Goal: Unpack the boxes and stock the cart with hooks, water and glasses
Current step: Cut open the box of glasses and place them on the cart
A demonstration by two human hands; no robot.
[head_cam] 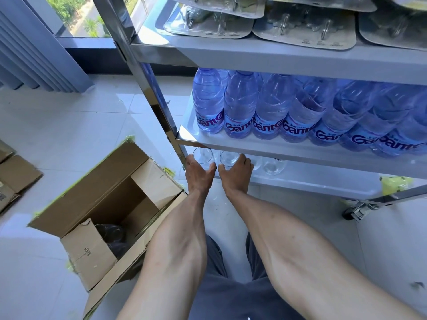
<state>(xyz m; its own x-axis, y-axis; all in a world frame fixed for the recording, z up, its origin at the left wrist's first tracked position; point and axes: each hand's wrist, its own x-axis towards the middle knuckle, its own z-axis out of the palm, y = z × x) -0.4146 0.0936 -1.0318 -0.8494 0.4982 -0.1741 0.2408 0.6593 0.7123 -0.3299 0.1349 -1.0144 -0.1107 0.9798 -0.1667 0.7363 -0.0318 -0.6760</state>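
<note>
Down at the bottom shelf (300, 181) of the steel-framed cart (147, 72), the head view shows both hands reaching in side by side. The left hand (198, 173) has its fingers curled around a clear round drinking glass (202, 155) at the shelf's left corner; the right hand (236, 172) wraps another clear glass (228, 157) just beside it. Each hand holds one glass, thumbs toward each other. More clear glasses (273, 167) stand further right on the same shelf. Above, blue-tinted plastic water bottles (240, 109) fill the middle shelf, and flat carded packs of metal hooks (305, 31) lie on the top one. To the left on the white tiled floor (69, 125), an open brown cardboard box (111, 204) seems to hold more glassware in dark wrapping.

The glasses look thin, light, smooth and breakable, so a grip around the body, set down gently without knocking neighbours, seems wisest.
</note>
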